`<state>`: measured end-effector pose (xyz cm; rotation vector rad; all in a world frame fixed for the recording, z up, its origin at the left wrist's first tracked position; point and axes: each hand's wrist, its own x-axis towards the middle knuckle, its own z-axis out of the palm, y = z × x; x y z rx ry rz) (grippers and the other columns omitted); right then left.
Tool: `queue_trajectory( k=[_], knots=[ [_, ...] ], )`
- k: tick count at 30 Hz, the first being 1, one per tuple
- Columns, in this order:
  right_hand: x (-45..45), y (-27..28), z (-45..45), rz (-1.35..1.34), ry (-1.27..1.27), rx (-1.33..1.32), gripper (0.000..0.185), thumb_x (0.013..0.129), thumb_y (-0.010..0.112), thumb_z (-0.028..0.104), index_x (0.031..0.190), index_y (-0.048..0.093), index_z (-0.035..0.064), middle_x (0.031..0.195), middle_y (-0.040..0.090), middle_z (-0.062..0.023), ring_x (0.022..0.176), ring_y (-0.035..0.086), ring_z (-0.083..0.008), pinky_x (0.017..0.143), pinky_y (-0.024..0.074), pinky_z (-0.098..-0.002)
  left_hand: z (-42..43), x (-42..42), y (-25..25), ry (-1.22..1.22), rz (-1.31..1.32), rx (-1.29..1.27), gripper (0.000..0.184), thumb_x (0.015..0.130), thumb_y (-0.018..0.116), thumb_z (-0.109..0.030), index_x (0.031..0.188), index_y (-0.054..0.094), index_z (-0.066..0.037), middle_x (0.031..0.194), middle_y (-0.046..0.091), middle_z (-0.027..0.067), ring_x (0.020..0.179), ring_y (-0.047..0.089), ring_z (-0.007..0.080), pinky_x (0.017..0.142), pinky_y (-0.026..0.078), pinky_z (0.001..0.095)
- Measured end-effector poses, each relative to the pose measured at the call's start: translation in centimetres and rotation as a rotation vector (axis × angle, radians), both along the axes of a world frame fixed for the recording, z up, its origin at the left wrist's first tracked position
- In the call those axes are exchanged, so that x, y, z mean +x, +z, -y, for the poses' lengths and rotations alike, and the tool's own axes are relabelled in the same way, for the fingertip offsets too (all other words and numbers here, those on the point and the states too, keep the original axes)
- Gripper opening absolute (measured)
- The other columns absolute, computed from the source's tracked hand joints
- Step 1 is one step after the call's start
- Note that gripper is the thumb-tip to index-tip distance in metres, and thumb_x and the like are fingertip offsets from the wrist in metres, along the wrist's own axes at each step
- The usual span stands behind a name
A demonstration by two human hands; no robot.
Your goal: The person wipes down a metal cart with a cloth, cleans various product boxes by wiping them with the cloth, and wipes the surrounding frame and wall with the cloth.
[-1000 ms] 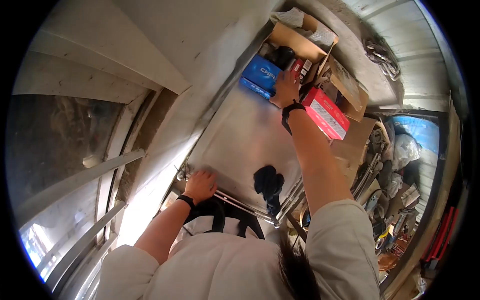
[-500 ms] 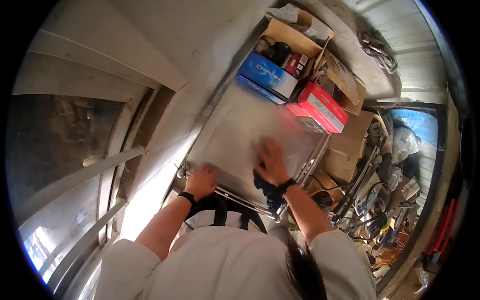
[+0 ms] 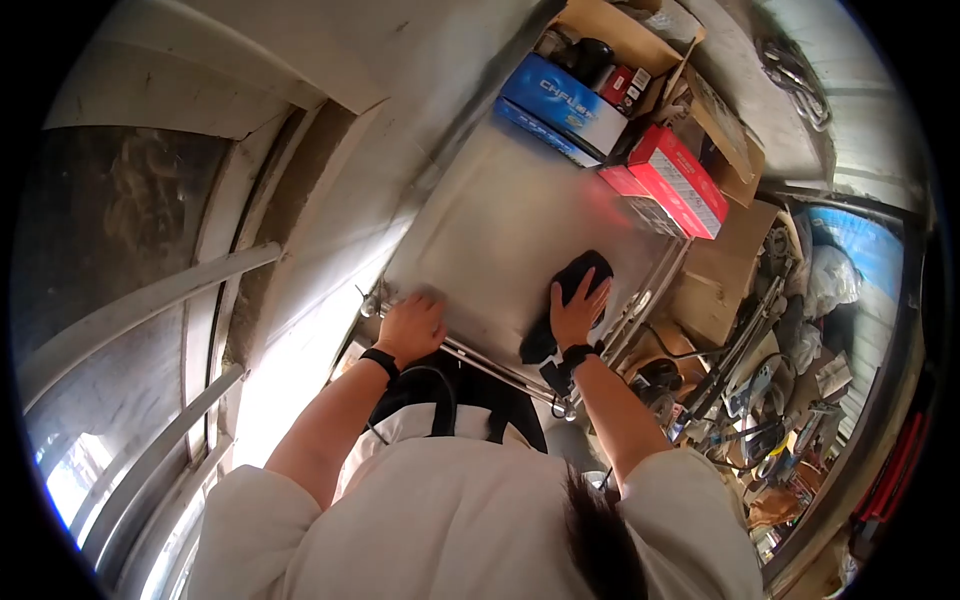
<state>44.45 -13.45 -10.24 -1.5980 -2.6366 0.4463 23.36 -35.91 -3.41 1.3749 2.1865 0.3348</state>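
A black cloth (image 3: 583,272) lies bunched on the metal tabletop (image 3: 480,220), toward its right side. My right hand (image 3: 578,312) presses it down, fingers stretched across it and the palm against it. Part of the cloth sticks out to the left of that hand, by the wrist. My left hand (image 3: 412,328) rests at the near left corner of the tabletop with its fingers curled in. No object shows in it, though the underside of the fingers is hidden.
Blue boxes (image 3: 560,100) and a red box (image 3: 680,180) stand at the table's far end, beside open cardboard cartons (image 3: 720,130). To the right is a heap of tools and cables (image 3: 760,400). A wall and a barred window (image 3: 130,330) lie left.
My right hand has moved right with the cloth, which now lies spread out further under it. My left hand stays at the near left corner, and the view has shifted slightly.
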Motion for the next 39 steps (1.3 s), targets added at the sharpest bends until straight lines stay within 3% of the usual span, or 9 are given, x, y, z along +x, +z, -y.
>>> queue_trajectory(
  k=[11, 17, 23, 27, 29, 31, 33, 36, 39],
  knots=[
    [-15.4, -3.8, -7.1, -0.161, 0.322, 0.251, 0.067, 0.087, 0.057, 0.029, 0.140, 0.035, -0.0062, 0.146, 0.024, -0.0370, 0.136, 0.026, -0.0479, 0.112, 0.0211, -0.0546, 0.0, 0.0, 0.3, 0.012, 0.012, -0.020, 0.015, 0.076, 0.059, -0.022, 0.084, 0.062, -0.010, 0.076, 0.058, 0.0090, 0.077, 0.060, 0.0302, 0.065, 0.051, 0.0425],
    [-21.4, -1.3, -3.2, -0.149, 0.699, 0.106, 0.056, 0.091, 0.050, 0.023, 0.137, 0.040, -0.0068, 0.145, 0.033, -0.0289, 0.134, 0.033, -0.0420, 0.112, 0.0256, -0.0495, 0.1, 0.0, 0.0, 0.016, 0.013, 0.058, 0.014, 0.076, 0.060, -0.021, 0.085, 0.064, -0.010, 0.076, 0.059, 0.0087, 0.076, 0.060, 0.0288, 0.064, 0.051, 0.0418],
    [-15.0, -1.2, 7.0, -0.098, 1.229, 0.028, 0.054, 0.088, 0.053, 0.025, 0.135, 0.046, -0.0006, 0.147, 0.034, -0.0222, 0.136, 0.033, -0.0357, 0.114, 0.0263, -0.0442, -0.2, 0.3, 0.0, 0.003, 0.026, 0.076, 0.017, 0.076, 0.061, -0.024, 0.083, 0.063, -0.008, 0.078, 0.058, 0.0086, 0.077, 0.060, 0.0281, 0.066, 0.051, 0.0397],
    [-15.9, -0.4, 2.1, -0.200, 1.453, -0.142, 0.051, 0.086, 0.052, 0.019, 0.136, 0.048, 0.0068, 0.148, 0.036, -0.0132, 0.135, 0.038, -0.0302, 0.113, 0.0283, -0.0440, -0.4, -0.2, 0.4, -0.035, 0.001, 0.003, 0.017, 0.077, 0.060, -0.024, 0.078, 0.061, -0.008, 0.076, 0.057, 0.0086, 0.076, 0.059, 0.0280, 0.065, 0.051, 0.0397],
    [-19.8, 3.3, -2.6, 0.068, 1.238, -0.351, 0.048, 0.086, 0.050, 0.014, 0.134, 0.049, 0.0087, 0.147, 0.039, -0.0127, 0.132, 0.041, -0.0316, 0.112, 0.0298, -0.0442, -0.3, -0.2, 0.3, -0.031, 0.002, -0.006, 0.016, 0.077, 0.060, -0.024, 0.077, 0.061, -0.008, 0.076, 0.057, 0.0087, 0.076, 0.059, 0.0279, 0.065, 0.052, 0.0397],
    [-20.8, 0.6, -6.0, -0.060, 0.993, 0.081, 0.047, 0.090, 0.047, 0.018, 0.136, 0.048, 0.0058, 0.146, 0.040, -0.0150, 0.133, 0.039, -0.0290, 0.111, 0.0308, -0.0415, -0.2, -0.3, 0.0, -0.018, 0.013, -0.017, 0.015, 0.077, 0.059, -0.023, 0.076, 0.061, -0.008, 0.076, 0.057, 0.0089, 0.076, 0.059, 0.0278, 0.065, 0.052, 0.0396],
    [-22.6, -0.2, -8.7, -0.170, 0.782, 0.103, 0.054, 0.092, 0.048, 0.024, 0.140, 0.040, 0.0023, 0.148, 0.035, -0.0181, 0.136, 0.034, -0.0302, 0.113, 0.0257, -0.0447, -0.2, -0.3, 0.1, -0.010, 0.005, -0.009, 0.015, 0.076, 0.059, -0.023, 0.077, 0.061, -0.008, 0.076, 0.058, 0.0087, 0.077, 0.060, 0.0276, 0.065, 0.052, 0.0392],
    [-23.4, -2.0, -6.8, -0.185, 0.649, 0.226, 0.054, 0.089, 0.052, 0.021, 0.137, 0.043, -0.0020, 0.144, 0.037, -0.0244, 0.132, 0.037, -0.0373, 0.111, 0.0295, -0.0474, -0.2, -0.2, 0.1, 0.000, 0.003, 0.054, 0.016, 0.075, 0.060, -0.024, 0.078, 0.062, -0.008, 0.077, 0.058, 0.0082, 0.077, 0.060, 0.0271, 0.066, 0.052, 0.0388],
    [-21.9, -0.7, -2.4, -0.232, 0.824, 0.032, 0.052, 0.089, 0.050, 0.022, 0.135, 0.044, -0.0029, 0.144, 0.037, -0.0246, 0.132, 0.038, -0.0363, 0.111, 0.0293, -0.0479, -0.1, -0.2, -0.2, -0.002, 0.019, 0.066, 0.017, 0.074, 0.061, -0.025, 0.079, 0.063, -0.009, 0.077, 0.058, 0.0070, 0.077, 0.060, 0.0264, 0.066, 0.051, 0.0382]
  ],
)
